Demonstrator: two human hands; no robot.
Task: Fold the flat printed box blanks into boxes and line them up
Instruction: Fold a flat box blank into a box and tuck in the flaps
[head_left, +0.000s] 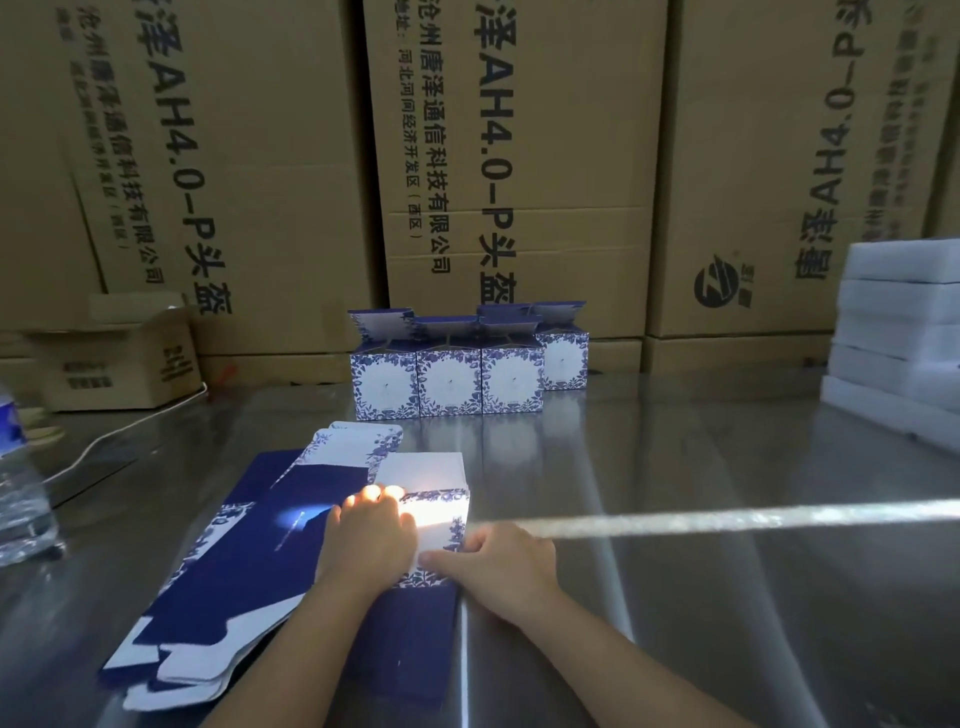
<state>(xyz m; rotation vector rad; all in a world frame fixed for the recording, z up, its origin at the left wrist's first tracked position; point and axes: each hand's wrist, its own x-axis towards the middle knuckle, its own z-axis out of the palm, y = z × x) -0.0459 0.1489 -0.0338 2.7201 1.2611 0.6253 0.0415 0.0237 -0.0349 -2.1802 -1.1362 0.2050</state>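
Brown cartons (519, 156) wall off the whole 12 o'clock side, their tops cut off. Their print runs sideways: "AH4.0-P头盔", and on the middle one "唐泽通信科技有限公司". The left and right ones blur at the edges.

The shiny table (727, 597) throws hard glare streaks. At 3 o'clock a stack of white foam (898, 332) runs out of view. At 8 o'clock lie the flat blanks (249, 561), dark blue with white flaps, and the small writing on them is too faint to read.

Toward 12 o'clock four boxes (449, 382) stand with flaps up, three touching in a row and the fourth half hidden behind the right end. A small carton (119, 364) at 10 o'clock carries smeared print. A bottle (21, 493) at 9 o'clock is cut by the edge.

At centre, one blank (441, 514) is partly raised and bleached by glare. The left hand (371, 535) lies over it, its fingertips washed out, so I cannot tell its grip. The right hand (501, 564) pinches its right side, fingers curled.
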